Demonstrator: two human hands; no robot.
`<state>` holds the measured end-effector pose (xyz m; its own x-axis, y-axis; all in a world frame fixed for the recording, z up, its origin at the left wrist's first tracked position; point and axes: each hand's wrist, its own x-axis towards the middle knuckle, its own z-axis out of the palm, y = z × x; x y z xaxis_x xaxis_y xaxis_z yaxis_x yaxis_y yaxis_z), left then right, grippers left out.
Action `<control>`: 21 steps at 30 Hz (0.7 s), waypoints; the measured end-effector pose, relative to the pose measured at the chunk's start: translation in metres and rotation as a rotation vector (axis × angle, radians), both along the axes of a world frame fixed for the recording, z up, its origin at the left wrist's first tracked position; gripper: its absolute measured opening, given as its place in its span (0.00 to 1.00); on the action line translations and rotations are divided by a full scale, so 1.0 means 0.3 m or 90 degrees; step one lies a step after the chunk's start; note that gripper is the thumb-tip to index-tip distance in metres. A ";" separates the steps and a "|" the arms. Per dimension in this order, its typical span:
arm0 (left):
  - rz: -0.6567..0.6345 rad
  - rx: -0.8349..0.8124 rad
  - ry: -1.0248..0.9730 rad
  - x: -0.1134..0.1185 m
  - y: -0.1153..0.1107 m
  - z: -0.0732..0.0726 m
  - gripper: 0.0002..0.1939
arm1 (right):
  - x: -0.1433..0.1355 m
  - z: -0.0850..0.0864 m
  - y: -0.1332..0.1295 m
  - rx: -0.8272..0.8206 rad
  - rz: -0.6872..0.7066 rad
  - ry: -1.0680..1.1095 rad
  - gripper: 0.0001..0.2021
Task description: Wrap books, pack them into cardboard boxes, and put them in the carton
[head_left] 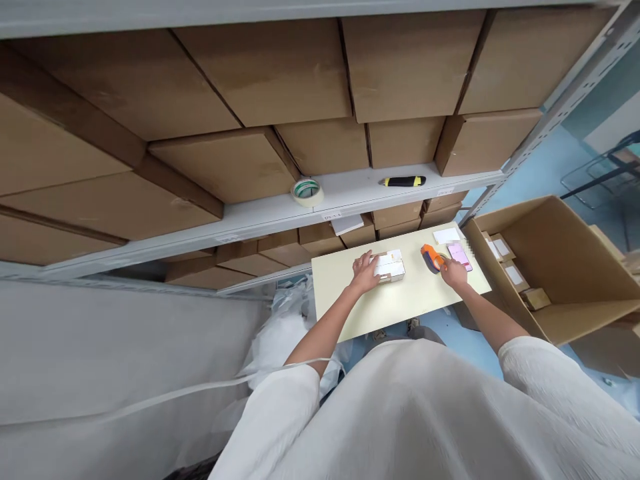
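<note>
A small cardboard box (391, 265) with a white top lies on the pale tabletop (350, 313). My left hand (366, 271) grips its left end, thumb at the near side and fingers toward the far side. In my right hand (454, 273) is an orange tape dispenser (430, 257), closed fingers around its handle, held to the right of the box and apart from it. Beside that hand lies a phone (459, 255) with a pink screen, partly behind the fingers. A white paper or card (447, 235) lies just beyond the phone.
A metal shelf (350, 193) behind the table holds several large cartons (410, 67), a tape roll (307, 192) and a yellow-black utility knife (403, 181). At right stands an open carton (565, 267) containing small labelled boxes. Clear plastic (287, 327) lies at left below the table.
</note>
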<state>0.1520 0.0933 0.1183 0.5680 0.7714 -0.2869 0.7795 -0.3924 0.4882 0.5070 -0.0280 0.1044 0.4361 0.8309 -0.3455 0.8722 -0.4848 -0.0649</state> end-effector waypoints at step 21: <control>-0.044 -0.050 -0.058 0.730 0.020 -0.046 0.29 | 0.611 -0.026 0.147 -0.026 0.032 0.074 0.22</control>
<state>0.3710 0.0994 0.1044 0.6450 0.7073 -0.2892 0.7033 -0.4014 0.5868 0.6902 0.0160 0.0967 0.3486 0.8351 -0.4255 0.8835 -0.4443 -0.1481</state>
